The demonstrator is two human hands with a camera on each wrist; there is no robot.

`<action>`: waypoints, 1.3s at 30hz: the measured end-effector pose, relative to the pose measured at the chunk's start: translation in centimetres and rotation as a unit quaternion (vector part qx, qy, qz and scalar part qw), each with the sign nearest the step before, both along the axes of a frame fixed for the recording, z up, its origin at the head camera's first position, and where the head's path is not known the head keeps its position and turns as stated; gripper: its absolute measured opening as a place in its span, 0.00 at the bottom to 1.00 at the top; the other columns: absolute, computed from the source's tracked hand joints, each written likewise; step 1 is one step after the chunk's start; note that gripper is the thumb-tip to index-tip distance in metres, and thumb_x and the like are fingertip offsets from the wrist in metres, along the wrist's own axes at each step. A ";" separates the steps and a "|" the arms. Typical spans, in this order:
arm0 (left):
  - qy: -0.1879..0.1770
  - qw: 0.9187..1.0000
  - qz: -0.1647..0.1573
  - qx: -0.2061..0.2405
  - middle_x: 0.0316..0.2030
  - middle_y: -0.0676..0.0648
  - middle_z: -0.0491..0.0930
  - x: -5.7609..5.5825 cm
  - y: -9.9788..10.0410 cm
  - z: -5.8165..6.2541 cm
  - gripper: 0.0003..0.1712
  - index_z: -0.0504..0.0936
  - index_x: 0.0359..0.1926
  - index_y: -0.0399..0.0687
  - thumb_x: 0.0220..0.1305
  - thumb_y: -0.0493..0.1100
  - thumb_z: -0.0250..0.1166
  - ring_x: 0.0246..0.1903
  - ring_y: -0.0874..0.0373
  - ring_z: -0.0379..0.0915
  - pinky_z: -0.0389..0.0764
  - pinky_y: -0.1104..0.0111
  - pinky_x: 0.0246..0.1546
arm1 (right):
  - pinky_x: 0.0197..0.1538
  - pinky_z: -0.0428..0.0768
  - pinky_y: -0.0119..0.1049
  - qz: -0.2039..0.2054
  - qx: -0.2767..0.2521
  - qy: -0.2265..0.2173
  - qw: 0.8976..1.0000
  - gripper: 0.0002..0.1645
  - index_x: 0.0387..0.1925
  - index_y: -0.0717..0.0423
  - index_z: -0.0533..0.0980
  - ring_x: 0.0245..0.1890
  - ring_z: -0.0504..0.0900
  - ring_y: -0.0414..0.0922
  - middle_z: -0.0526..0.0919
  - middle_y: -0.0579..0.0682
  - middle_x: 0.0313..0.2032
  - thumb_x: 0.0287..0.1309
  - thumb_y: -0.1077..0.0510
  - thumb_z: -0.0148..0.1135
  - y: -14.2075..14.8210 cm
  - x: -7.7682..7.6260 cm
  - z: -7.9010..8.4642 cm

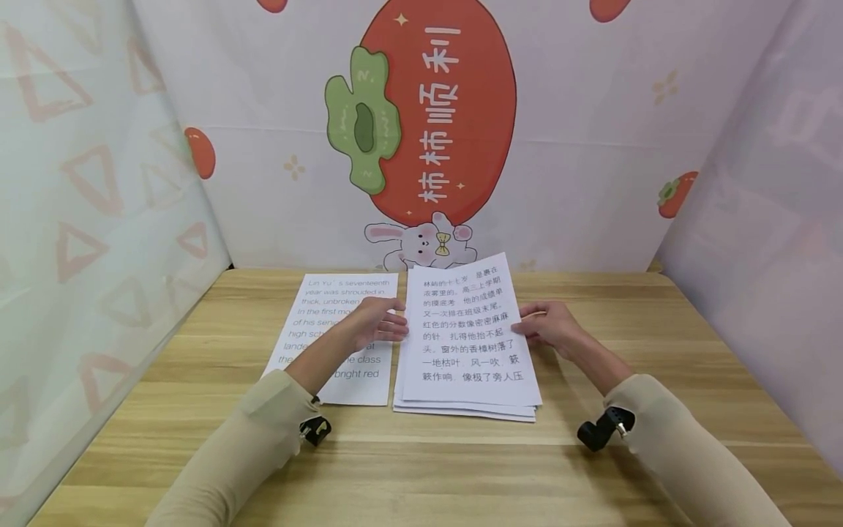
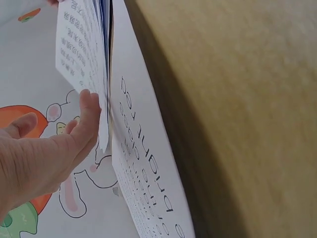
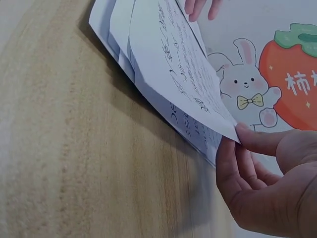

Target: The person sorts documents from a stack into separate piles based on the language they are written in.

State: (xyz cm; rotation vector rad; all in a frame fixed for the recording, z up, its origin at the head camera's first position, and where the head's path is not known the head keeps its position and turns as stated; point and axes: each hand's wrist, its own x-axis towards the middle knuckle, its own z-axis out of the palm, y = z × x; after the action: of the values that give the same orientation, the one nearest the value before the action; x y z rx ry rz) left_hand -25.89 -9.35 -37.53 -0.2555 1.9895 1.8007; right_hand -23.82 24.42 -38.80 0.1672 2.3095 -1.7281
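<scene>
A sheet of paper printed with Chinese text (image 1: 464, 337) lies slightly turned on top of a loose stack of paper (image 1: 461, 413). My right hand (image 1: 549, 327) pinches that top sheet by its right edge between thumb and fingers. In the right wrist view the sheet's edge (image 3: 218, 126) is lifted and bowed, and print shows on the page beneath (image 3: 181, 119). At the stack's left edge my left hand (image 1: 378, 324) is held with fingers extended, the fingertips right by the paper. Beneath that hand lies a sheet with English text (image 1: 356, 380), partly covered by the forearm.
Everything lies on a wooden table (image 1: 461, 468). A white backdrop cloth (image 1: 593, 146) with a large red persimmon (image 1: 481, 95) and a rabbit drawing (image 1: 421, 245) hangs at its back edge. Cloth walls stand on the left (image 1: 99, 241) and the right (image 1: 764, 219).
</scene>
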 end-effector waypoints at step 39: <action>0.085 0.996 0.014 -0.027 0.37 0.39 0.84 -0.2 2.7 -0.5 0.09 0.80 0.47 0.29 0.67 0.28 0.64 0.29 0.54 0.85 0.91 0.65 0.33 | 0.38 0.87 0.33 0.018 0.030 0.046 0.998 0.26 0.66 0.73 0.70 0.39 0.85 0.41 0.86 0.58 0.48 0.72 0.62 0.60 2.1 0.7 0.9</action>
State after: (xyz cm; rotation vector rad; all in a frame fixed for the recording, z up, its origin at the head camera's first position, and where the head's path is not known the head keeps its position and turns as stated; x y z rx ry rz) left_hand -26.11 -6.61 -38.03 -0.1511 2.1619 1.8422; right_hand -23.16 26.52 -37.85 0.0580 2.4157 -1.6840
